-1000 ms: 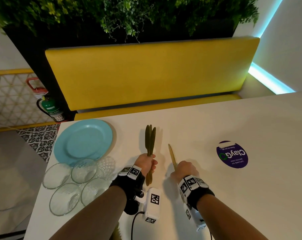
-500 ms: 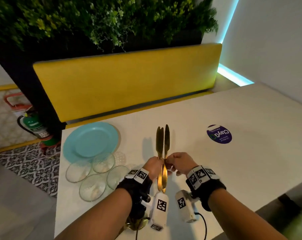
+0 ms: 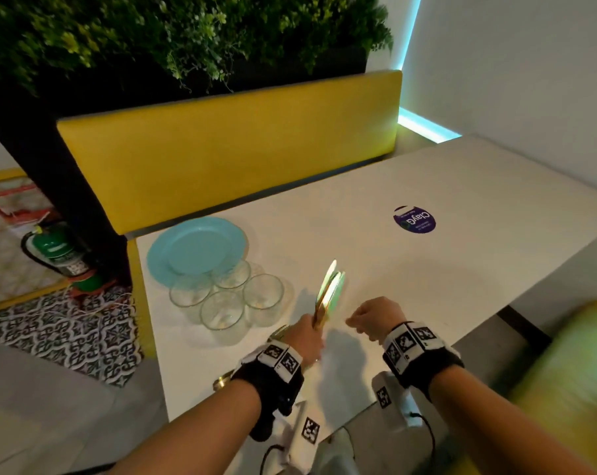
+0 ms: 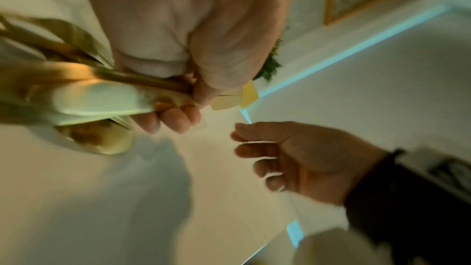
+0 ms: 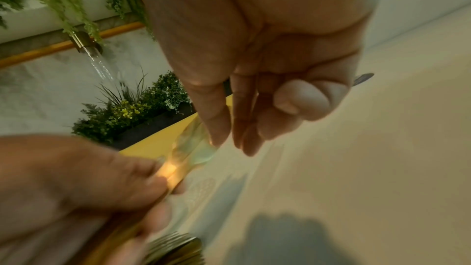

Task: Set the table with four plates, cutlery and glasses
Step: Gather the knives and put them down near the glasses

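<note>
My left hand point(image 3: 312, 332) grips a bundle of gold cutlery point(image 3: 329, 289) near the table's front edge, knife blades pointing up and away. In the left wrist view the cutlery point(image 4: 102, 98) shows spoon bowls and fork tines below the fist point(image 4: 188, 106). My right hand point(image 3: 355, 320) hovers just right of the bundle, its fingers loosely curled and holding nothing. The right wrist view shows the right hand point(image 5: 254, 120) empty, its index fingertip close to the blades point(image 5: 188, 154). A light blue plate point(image 3: 197, 248) lies at the table's far left corner, with several clear glasses point(image 3: 221, 308) clustered in front of it.
The white table point(image 3: 461, 269) stretches to the right and carries a round purple sticker point(image 3: 415, 219). A yellow bench back point(image 3: 238, 149) runs along the far side under a plant wall. A green fire extinguisher point(image 3: 53, 248) stands on the floor to the left.
The right hand brought its knife over to the left hand's bundle, let go of it and drew back to the right. The left hand now holds all the cutlery.
</note>
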Available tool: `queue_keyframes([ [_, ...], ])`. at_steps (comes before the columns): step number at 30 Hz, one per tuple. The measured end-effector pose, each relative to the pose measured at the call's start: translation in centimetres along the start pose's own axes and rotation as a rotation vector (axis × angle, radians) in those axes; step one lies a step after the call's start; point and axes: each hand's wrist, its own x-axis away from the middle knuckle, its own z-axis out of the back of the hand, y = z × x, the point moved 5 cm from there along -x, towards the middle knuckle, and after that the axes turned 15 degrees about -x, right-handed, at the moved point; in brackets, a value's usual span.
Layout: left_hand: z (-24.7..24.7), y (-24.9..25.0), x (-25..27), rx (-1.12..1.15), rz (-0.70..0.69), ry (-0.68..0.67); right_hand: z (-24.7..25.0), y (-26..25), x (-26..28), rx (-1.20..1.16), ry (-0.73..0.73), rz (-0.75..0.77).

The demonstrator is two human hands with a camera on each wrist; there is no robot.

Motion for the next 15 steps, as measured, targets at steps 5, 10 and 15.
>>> queue_keyframes([
  [5, -2.3, -3.0, 2.4, -0.468, -0.078, 0.048, 3.4, 1.7, 0.4, 0.197, 0.107, -0.057],
  [10, -4.0, -4.9, 5.4, -0.744, -0.180, 0.171, 4.0, 2.2, 1.5, 0.314, 0.142, -0.071],
  [15, -4.9, -6.4, 6.3, -0.868, -0.150, 0.201, 2.6, 1.5, 2.5, 0.403, 0.146, -0.042],
])
